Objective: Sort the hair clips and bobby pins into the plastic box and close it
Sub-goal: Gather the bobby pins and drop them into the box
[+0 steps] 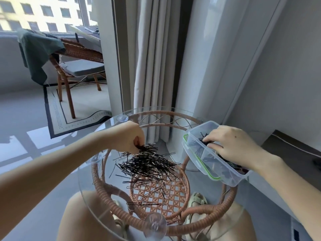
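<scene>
A big heap of black bobby pins (149, 164) lies on the round glass table top (86, 173). My left hand (128, 136) pinches a bunch of pins at the heap's far edge. At the table's right stands a clear plastic box (225, 173) on its green-edged lid (196, 153). My right hand (232, 143) reaches into the box, and its fingers pinch a small bunch of black pins (203, 139) in the far compartment. Dark clips show dimly through the box's near wall.
The glass top sits on a rattan frame (156, 195) with suction cups. Loose pins are scattered toward the near edge. A curtain (156, 63) and wall stand behind, a dark ledge (291, 153) to the right, and a rattan chair (76, 66) far left.
</scene>
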Tool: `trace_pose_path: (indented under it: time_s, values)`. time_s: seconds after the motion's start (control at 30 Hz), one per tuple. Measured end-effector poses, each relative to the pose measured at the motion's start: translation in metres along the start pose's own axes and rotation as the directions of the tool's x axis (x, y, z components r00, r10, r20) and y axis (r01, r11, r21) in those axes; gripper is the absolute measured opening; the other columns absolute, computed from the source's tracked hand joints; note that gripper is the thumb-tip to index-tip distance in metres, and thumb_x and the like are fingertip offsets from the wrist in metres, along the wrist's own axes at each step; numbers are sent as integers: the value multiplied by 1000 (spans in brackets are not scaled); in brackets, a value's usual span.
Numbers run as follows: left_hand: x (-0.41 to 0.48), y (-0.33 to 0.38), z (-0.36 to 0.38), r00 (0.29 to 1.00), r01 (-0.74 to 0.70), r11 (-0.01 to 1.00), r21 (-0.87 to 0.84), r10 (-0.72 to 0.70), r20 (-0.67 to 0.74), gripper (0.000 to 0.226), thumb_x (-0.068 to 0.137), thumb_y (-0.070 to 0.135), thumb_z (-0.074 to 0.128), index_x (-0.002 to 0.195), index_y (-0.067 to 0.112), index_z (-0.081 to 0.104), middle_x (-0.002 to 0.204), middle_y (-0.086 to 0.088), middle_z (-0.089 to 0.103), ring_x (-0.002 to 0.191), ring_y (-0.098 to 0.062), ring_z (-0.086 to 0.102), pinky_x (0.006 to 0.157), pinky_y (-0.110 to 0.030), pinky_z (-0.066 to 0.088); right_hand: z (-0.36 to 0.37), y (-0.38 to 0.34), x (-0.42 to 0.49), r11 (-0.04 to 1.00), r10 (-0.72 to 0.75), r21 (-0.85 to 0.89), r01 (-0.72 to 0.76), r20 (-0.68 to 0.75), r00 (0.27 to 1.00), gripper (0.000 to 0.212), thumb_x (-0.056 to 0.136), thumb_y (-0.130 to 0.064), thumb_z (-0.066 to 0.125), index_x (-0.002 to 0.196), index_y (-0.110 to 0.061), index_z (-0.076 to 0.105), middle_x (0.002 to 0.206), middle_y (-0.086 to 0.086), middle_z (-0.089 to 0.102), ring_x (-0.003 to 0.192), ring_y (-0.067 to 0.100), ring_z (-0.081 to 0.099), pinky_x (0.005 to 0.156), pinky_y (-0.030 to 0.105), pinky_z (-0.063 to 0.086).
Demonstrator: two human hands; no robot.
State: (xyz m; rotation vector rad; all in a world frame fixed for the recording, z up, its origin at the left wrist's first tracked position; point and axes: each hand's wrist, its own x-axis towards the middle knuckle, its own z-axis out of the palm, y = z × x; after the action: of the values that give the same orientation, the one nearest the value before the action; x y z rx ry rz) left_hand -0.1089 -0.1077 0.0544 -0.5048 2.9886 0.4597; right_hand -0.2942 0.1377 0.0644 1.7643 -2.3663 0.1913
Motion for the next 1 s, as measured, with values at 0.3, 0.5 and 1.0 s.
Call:
trace_pose_path:
  time_s: [0.3, 0.5, 1.0]
  values:
    - [13, 46, -30, 998, -12, 1000, -8, 12, -53, 14, 69, 20, 73, 82, 23, 74, 79, 4, 74, 75, -12, 70, 76, -33, 58, -7, 7, -23, 996, 34, 90, -15, -215, 976, 13, 77, -14, 72, 88, -20, 74, 82, -6, 74, 82, 23, 65, 69, 32, 49]
    - [50, 105, -43, 988, -98, 995, -7, 97, -121, 13, 69, 16, 69, 80, 14, 74, 72, -5, 73, 49, -2, 52, 57, -20, 48, -11, 27, -40, 987, 132, 126, -100, -275, 952, 9, 75, -18, 75, 84, -18, 75, 81, -4, 74, 79, 24, 66, 67, 30, 46]
    - [176, 168, 30, 997, -63, 966, 250, 48, 65, 5, 71, 11, 63, 72, 14, 67, 50, 2, 53, 58, -19, 51, 62, -25, 49, 11, 55, -52, 986, 166, 73, -152, -262, 951, 4, 68, -18, 73, 70, -20, 71, 63, -10, 66, 61, 18, 60, 53, 20, 38]
